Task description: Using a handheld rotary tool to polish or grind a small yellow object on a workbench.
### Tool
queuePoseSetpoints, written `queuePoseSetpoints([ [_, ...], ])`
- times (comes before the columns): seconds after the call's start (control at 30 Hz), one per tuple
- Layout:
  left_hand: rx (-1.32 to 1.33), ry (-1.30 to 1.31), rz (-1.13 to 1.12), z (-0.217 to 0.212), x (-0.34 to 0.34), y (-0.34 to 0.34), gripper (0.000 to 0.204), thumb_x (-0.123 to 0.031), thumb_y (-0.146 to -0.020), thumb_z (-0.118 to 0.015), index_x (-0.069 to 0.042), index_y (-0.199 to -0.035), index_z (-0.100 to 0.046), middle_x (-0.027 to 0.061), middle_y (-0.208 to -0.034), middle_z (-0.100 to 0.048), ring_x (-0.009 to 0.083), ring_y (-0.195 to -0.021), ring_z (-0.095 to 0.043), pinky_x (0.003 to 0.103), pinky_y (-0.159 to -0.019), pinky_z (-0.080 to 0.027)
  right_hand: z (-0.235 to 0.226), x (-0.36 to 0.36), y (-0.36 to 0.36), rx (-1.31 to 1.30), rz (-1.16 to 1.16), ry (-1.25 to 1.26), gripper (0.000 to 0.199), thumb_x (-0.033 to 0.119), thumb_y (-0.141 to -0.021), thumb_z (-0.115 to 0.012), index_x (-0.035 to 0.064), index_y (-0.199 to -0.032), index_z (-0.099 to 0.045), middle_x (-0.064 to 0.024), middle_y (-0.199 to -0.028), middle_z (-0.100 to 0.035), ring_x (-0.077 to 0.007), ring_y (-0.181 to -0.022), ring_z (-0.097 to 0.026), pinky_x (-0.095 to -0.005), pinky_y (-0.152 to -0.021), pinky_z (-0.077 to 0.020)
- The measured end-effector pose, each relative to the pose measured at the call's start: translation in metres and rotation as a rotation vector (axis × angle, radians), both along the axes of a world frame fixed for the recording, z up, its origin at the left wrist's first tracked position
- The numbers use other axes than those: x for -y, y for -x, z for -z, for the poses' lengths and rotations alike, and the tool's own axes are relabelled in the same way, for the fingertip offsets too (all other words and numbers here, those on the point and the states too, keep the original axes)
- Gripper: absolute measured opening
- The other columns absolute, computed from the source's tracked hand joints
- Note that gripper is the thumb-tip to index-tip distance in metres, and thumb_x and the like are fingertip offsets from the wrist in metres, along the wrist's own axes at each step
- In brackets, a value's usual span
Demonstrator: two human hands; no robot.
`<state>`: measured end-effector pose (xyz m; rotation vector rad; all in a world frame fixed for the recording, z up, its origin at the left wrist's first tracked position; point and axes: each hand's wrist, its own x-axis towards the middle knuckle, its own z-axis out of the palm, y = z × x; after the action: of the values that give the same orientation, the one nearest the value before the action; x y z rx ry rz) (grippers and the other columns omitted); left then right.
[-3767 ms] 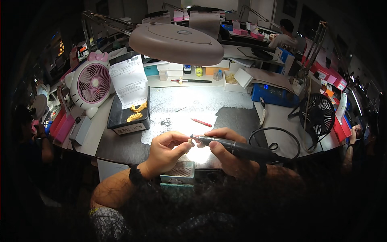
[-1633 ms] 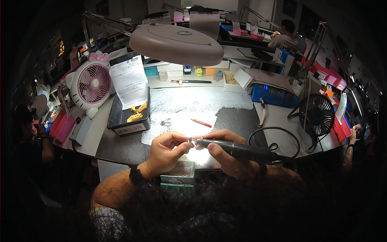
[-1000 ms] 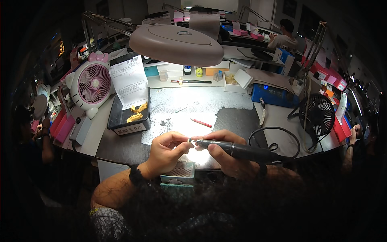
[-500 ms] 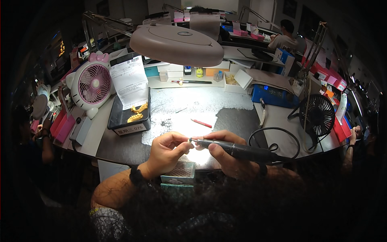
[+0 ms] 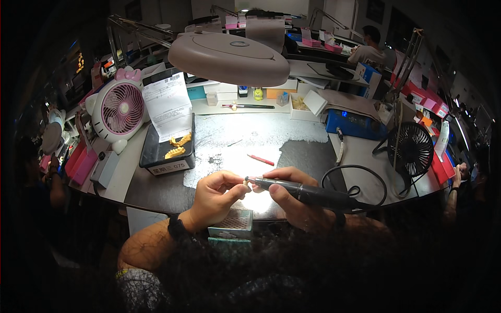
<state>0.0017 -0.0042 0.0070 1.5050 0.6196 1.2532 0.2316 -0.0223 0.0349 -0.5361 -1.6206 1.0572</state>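
Observation:
Between the thumb and fingers of my left hand (image 5: 215, 197) is a small pale tooth-like piece (image 5: 246, 183), too small to make out fully. A black rotary handpiece (image 5: 318, 195) lies in my right hand (image 5: 295, 208), gripped like a pen and pointing left. Its metal nose and small dark tip (image 5: 248, 179) are at the pale piece; whether they touch I cannot tell. The two hands are close together in bright light over the bench (image 5: 156, 195). A red pencil-like stick (image 5: 261, 159) lies just beyond them.
Yellow dental models (image 5: 176, 152) and a paper sheet (image 5: 166, 107) are in a black bin (image 5: 166, 161) at left. A round lamp head (image 5: 229, 57) hangs above. A pink-and-white fan (image 5: 122, 107), blue control box (image 5: 352, 122), looped cord (image 5: 385, 190) and black fan (image 5: 411, 148) flank the workspace.
The handpiece tip and the pale piece have shifted very slightly against each other, and more of the piece shows. Both hands stay nearly in place with their grips kept.

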Motion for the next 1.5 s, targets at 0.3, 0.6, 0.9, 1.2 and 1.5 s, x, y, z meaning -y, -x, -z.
queuePoseSetpoints([
  [0.3, 0.002, -0.034, 0.005, 0.0006, -0.0006, 0.0002, 0.016, -0.003, -0.097, -0.072, 0.004, -0.11, -0.067, 0.0099, -0.102, -0.074, 0.0115, -0.089, -0.069, 0.025, -0.079, -0.057, 0.0, 0.0004, 0.0021, -0.036, -0.007, -0.007, 0.023, 0.009, -0.1, -0.064, -0.0066, -0.118, -0.063, -0.0126, -0.102, -0.074, -0.0134, -0.093, -0.071, -0.0261, -0.08, -0.057],
  [0.6, -0.001, -0.04, 0.013, -0.0008, -0.0003, -0.0002, 0.017, -0.002, -0.097, -0.071, 0.004, -0.112, -0.067, 0.0103, -0.105, -0.074, 0.0123, -0.092, -0.069, 0.026, -0.081, -0.057, 0.0007, -0.0007, 0.0014, -0.056, -0.041, -0.005, 0.023, 0.01, -0.102, -0.062, -0.0072, -0.119, -0.061, -0.0157, -0.106, -0.075, -0.0171, -0.099, -0.072, -0.0276, -0.086, -0.0577],
  [0.9, 0.008, -0.036, 0.022, -0.0021, 0.0002, -0.001, 0.017, -0.001, -0.097, -0.071, 0.004, -0.113, -0.067, 0.0101, -0.106, -0.074, 0.0118, -0.092, -0.069, 0.026, -0.081, -0.057, 0.001, -0.001, 0.0018, -0.049, -0.044, -0.048, 0.023, 0.01, -0.102, -0.062, -0.007, -0.118, -0.061, -0.0164, -0.108, -0.075, -0.0183, -0.102, -0.073, -0.029, -0.089, -0.0585],
  [1.2, 0.003, -0.038, 0.018, -0.0015, 0.0002, -0.0006, 0.017, 0.0, -0.096, -0.071, 0.004, -0.112, -0.067, 0.0097, -0.105, -0.074, 0.0118, -0.093, -0.069, 0.026, -0.081, -0.057, -0.0053, 0.0005, 0.0017, -0.014, -0.038, -0.122, 0.022, 0.007, -0.102, -0.061, -0.0071, -0.118, -0.062, -0.0161, -0.11, -0.075, -0.0175, -0.104, -0.072, -0.0302, -0.091, -0.0587],
  [1.5, 0.02, -0.037, 0.026, 0.0019, -0.001, 0.0014, 0.016, 0.0, -0.097, -0.071, 0.004, -0.112, -0.066, 0.0097, -0.104, -0.073, 0.0118, -0.092, -0.069, 0.026, -0.081, -0.057, -0.0063, 0.0023, 0.001, -0.035, -0.05, -0.055, 0.021, 0.008, -0.102, -0.061, -0.007, -0.117, -0.062, -0.0165, -0.108, -0.075, -0.0176, -0.102, -0.072, -0.0295, -0.089, -0.0587],
])
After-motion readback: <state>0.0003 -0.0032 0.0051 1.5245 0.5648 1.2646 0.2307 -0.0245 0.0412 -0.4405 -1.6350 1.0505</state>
